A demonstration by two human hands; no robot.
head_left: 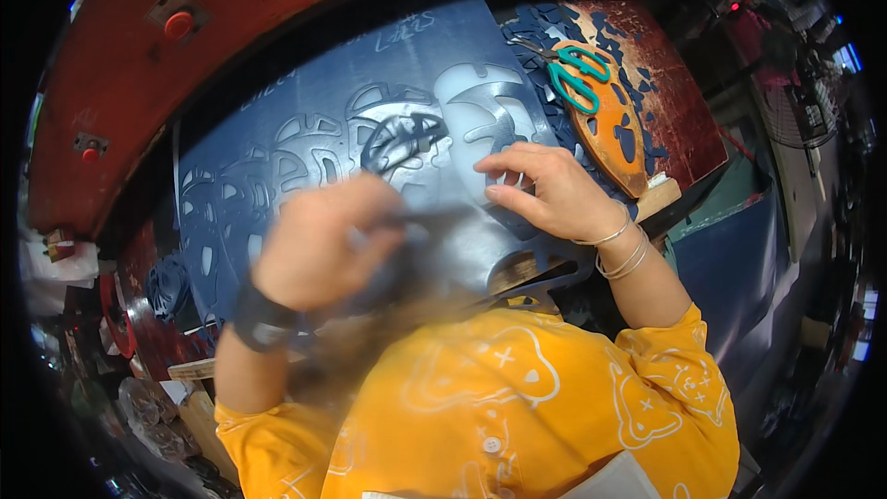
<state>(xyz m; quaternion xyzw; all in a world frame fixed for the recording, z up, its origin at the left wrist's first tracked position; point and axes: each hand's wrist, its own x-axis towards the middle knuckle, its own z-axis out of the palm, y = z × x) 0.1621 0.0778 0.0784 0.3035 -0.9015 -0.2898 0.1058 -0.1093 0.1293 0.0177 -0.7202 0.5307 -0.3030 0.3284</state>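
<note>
A dark blue sheet (305,83) lies in front of me, with several curved shapes cut out of it. A glossy dark cut piece (402,140) rests on it near the middle. My left hand (323,236), wearing a black wristband (262,316), is over the sheet and smeared by motion, so its fingers are unclear. My right hand (554,192) is at the sheet's right side, beside the large cut-out (471,115). Its thumb and fingers are apart and bent, with nothing seen between them. Thin bracelets (621,248) circle that wrist.
Scissors with teal handles (575,76) lie across an orange curved plate with openings (610,134), at the right. Dark scraps (540,23) are scattered around them on a worn red board (679,115). A red machine beam with a red button (178,26) spans the far left.
</note>
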